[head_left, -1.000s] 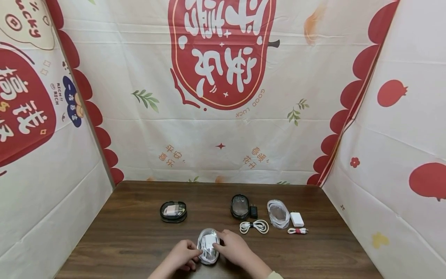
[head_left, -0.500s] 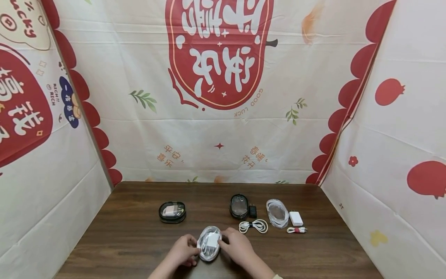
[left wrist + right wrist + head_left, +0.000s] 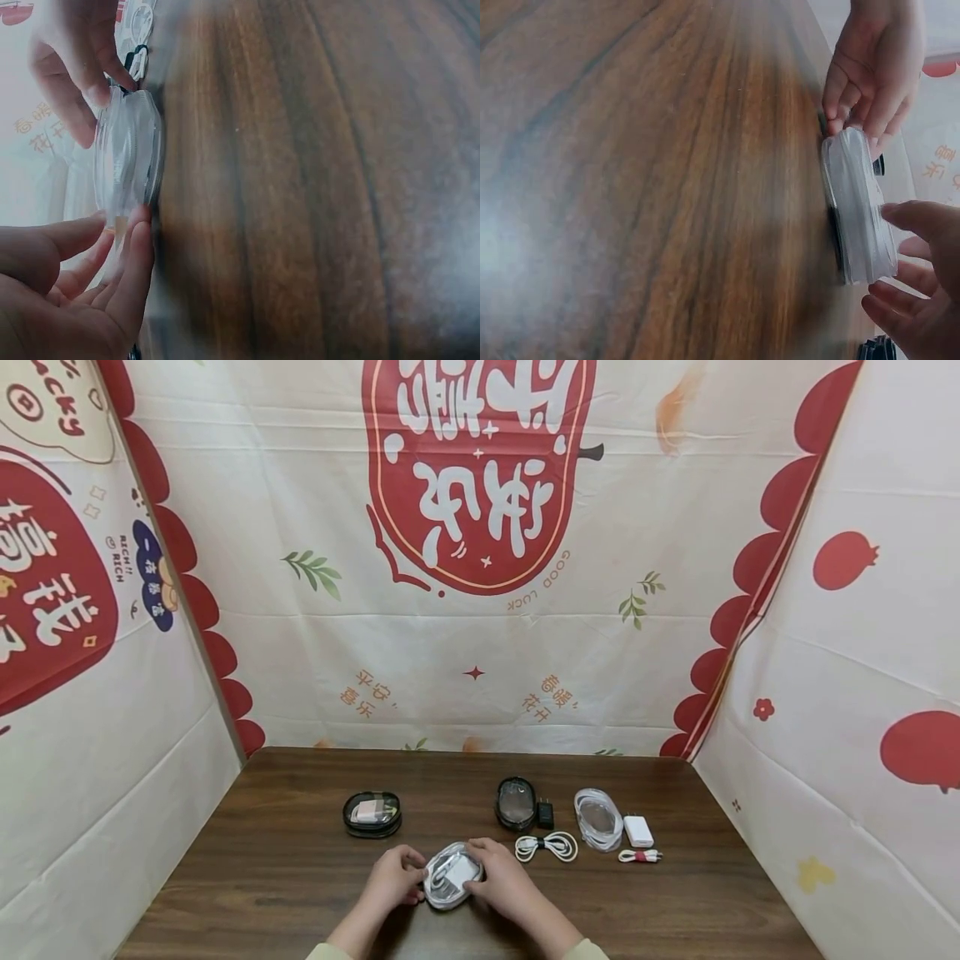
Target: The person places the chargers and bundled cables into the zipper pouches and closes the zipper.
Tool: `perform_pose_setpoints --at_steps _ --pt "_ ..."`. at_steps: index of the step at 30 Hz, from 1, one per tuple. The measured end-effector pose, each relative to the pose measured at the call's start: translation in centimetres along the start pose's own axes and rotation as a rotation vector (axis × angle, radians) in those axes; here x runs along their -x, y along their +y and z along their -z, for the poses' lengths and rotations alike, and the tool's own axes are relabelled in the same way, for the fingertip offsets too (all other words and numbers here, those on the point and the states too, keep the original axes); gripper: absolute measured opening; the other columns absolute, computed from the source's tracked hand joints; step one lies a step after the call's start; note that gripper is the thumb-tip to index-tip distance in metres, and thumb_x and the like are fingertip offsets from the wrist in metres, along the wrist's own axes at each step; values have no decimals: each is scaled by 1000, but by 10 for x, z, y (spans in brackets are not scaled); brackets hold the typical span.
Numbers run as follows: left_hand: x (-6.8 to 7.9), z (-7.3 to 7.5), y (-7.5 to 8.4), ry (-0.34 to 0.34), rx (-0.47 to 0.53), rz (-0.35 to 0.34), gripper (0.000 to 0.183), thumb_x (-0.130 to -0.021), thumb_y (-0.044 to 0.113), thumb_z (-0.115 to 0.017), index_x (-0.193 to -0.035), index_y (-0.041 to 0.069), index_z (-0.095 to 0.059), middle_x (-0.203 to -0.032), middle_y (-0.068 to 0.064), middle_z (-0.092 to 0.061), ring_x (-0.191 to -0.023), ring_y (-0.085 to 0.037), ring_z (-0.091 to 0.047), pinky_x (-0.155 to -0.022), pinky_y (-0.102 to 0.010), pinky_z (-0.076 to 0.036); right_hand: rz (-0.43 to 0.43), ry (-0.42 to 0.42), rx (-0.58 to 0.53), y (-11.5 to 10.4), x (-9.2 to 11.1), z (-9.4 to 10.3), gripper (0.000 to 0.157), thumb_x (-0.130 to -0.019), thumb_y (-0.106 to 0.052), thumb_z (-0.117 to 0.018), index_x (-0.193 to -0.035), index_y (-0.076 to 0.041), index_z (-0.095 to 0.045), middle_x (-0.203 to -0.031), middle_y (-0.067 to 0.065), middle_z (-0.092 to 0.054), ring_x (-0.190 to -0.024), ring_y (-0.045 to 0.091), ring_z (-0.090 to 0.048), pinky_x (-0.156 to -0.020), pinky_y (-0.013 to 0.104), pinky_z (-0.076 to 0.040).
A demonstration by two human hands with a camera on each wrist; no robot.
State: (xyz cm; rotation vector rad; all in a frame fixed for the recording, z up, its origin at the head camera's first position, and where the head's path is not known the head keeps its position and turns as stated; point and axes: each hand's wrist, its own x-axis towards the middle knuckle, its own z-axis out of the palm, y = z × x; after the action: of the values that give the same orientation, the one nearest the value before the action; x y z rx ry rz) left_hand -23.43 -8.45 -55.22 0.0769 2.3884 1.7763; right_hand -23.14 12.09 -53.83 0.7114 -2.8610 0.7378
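An oval clear zip case (image 3: 442,893), holding a white charger plug and a coiled white cable, is between the two hands near the front of the table. My left hand (image 3: 392,878) pinches its left edge between thumb and fingers. On the opposite edge, my right hand (image 3: 501,875) grips with the thumb on the top face and the fingers at the far rim. The left wrist view shows the case (image 3: 127,161) edge-on, close over the wood. Its ribbed clear side (image 3: 859,210) faces the right wrist camera.
Behind to the left lies a black-rimmed oval case (image 3: 372,814) with things inside. Toward the right are another black-rimmed case (image 3: 516,804), a black plug (image 3: 545,815), a tied white cable (image 3: 547,847), a clear case (image 3: 598,820), a white charger (image 3: 639,832) and a red-banded cable (image 3: 641,856).
Both hands have shifted the clear case slightly away from the person and turned it, so its top now leans more to the right. The other cases, plugs and cables have stayed put.
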Motion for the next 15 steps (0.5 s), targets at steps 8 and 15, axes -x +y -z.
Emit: perform_pose_setpoints --at_steps 8,15 --pt "-4 -3 -2 81 17 -20 8 -81 2 -58 -85 -5 -59 -69 -8 -58 -51 -19 -60 -48 -32 -51 -6 14 0 1 -3 -2 67 -63 -33 -79 -117 -1 -57 -116 9 -52 -104 27 -50 -86 37 -42" --pt "-10 -5 -2 208 3 -57 10 -81 3 -59 -85 -6 -63 -73 -7 -60 -64 -19 -60 -56 -30 -52 -99 105 -47 -2 -10 -9 58 -63 -21 -80 -111 4 -59 -110 15 -54 -99 31 -51 -84 41 -43"
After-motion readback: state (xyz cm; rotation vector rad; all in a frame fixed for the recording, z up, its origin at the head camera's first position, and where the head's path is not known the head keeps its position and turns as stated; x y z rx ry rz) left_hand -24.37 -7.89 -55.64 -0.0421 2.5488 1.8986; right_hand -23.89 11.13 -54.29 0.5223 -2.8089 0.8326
